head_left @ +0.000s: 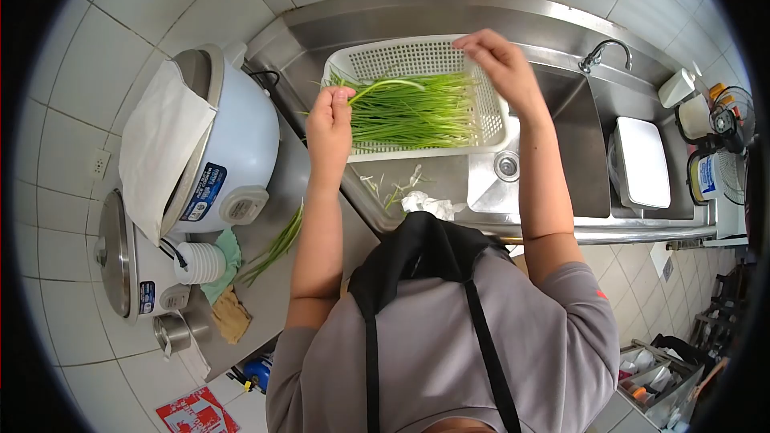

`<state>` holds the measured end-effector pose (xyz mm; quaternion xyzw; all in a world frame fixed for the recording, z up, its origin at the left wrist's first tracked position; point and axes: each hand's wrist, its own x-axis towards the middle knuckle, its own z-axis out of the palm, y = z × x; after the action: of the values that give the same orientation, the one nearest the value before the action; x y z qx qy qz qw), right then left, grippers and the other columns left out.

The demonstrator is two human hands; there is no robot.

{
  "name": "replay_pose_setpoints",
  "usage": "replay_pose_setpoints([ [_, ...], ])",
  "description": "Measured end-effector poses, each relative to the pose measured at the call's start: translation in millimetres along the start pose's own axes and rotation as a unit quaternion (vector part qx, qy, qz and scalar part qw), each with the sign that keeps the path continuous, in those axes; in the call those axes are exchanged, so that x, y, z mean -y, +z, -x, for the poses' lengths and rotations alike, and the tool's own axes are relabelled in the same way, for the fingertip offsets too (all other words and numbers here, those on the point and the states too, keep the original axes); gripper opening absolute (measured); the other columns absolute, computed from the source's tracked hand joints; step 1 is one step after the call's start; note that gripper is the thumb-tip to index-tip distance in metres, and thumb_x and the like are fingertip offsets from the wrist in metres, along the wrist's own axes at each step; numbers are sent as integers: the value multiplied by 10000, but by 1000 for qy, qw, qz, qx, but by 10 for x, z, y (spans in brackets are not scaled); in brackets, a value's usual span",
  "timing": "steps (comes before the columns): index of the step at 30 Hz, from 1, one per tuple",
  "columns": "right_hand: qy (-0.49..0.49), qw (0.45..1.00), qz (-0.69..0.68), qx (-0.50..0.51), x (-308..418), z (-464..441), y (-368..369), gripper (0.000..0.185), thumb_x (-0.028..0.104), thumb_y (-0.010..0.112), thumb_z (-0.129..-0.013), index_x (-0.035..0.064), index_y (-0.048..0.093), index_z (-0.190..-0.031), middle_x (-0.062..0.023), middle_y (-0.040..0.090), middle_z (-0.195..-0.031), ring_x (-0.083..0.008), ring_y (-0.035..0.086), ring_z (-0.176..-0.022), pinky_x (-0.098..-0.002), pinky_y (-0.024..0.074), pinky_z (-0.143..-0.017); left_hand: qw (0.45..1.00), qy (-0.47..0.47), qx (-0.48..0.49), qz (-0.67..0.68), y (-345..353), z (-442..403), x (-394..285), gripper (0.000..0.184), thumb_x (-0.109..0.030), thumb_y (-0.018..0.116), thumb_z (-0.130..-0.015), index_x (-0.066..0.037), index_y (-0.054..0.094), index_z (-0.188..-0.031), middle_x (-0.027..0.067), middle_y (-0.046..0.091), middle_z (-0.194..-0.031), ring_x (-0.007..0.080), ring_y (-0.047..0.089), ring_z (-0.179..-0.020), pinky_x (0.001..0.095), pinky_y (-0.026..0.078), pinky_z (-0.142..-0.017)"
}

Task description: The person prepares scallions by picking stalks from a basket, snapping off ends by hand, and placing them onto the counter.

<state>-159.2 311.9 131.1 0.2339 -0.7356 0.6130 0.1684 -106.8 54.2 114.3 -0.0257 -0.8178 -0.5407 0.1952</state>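
Note:
A white perforated plastic basket (499, 130) stands on the steel sink's left side. Across it lies a thick layer of green onions (413, 116), their pale ends to the right. At the basket's left rim my left hand (329, 116) is closed around a green onion stalk (389, 83) that arches over the pile. My right hand (501, 64) hovers over the basket's far right corner, fingers bent together and slightly blurred. Whether it pinches anything is too unclear to see. Trimmed scraps (395, 191) and crumpled white paper (431, 204) lie in front of the basket.
To the right are sink basins (573, 136), a faucet (603, 54) and a white-lidded container (643, 162). Large cookers (233, 144) line the left counter, near more green onions (277, 244), stacked white cups (200, 263) and cloths (231, 317).

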Motion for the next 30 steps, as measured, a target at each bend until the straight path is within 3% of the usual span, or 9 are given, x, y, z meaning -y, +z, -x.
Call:
replay_pose_setpoints([
  [3,75,985,39,149,120,88,190,135,131,581,-852,5,624,-874,23,518,-747,-60,453,-711,-222,382,-637,1000,8,-4,26,10,2,-23,234,-202,448,-934,-10,565,-874,-24,447,-593,50,365,-531,212,333,-499],
  [6,47,983,21,178,71,93,341,135,140,632,-819,5,620,-821,28,504,-728,-52,441,-678,-204,367,-622,999,24,-6,39,-10,11,-65,233,-204,451,-934,-11,565,-874,-25,440,-592,47,362,-539,209,333,-506],
  [12,60,988,-29,142,21,91,365,132,130,618,-830,5,603,-789,30,512,-725,-46,436,-676,-210,360,-613,998,10,11,61,-135,96,-126,267,-244,464,-932,-11,570,-855,-33,440,-596,44,356,-558,201,324,-514],
  [17,71,979,-191,-16,84,64,404,92,119,593,-838,33,612,-814,42,539,-738,-41,416,-656,-197,324,-593,993,-19,95,68,-226,204,-165,307,-300,443,-939,-20,556,-883,-52,431,-645,13,313,-540,161,263,-490],
  [19,106,962,-247,-44,96,27,287,123,149,610,-830,27,617,-814,17,572,-731,-48,472,-701,-208,373,-638,970,-110,91,196,-335,212,-229,307,-305,433,-942,-22,537,-888,-50,396,-646,19,298,-531,167,249,-471],
  [20,85,978,-187,-27,119,67,323,124,158,602,-837,36,623,-834,18,583,-749,-70,515,-732,-223,404,-653,950,-155,85,257,-395,209,-260,306,-307,428,-943,-23,528,-890,-49,379,-646,22,291,-526,170,242,-462],
  [23,73,973,-90,200,-43,360,662,116,132,610,-794,37,633,-857,-37,603,-787,-159,578,-767,-284,453,-697,895,-108,52,429,-518,131,-324,289,-303,404,-950,-33,499,-910,-40,332,-651,38,281,-524,179,235,-443],
  [26,50,897,181,400,-431,973,1262,187,89,614,-731,27,634,-906,-130,597,-834,-291,591,-809,-357,465,-766,879,-52,30,474,-664,14,-247,237,-262,385,-957,-53,485,-907,-27,331,-669,53,276,-536,186,242,-446],
  [30,-130,928,182,298,-693,1275,1463,277,76,596,-740,57,624,-1014,-129,591,-835,-315,579,-805,-377,460,-744,875,-23,-9,484,-760,-2,-246,214,-254,410,-948,-63,483,-883,-28,330,-657,52,277,-536,185,245,-447],
])
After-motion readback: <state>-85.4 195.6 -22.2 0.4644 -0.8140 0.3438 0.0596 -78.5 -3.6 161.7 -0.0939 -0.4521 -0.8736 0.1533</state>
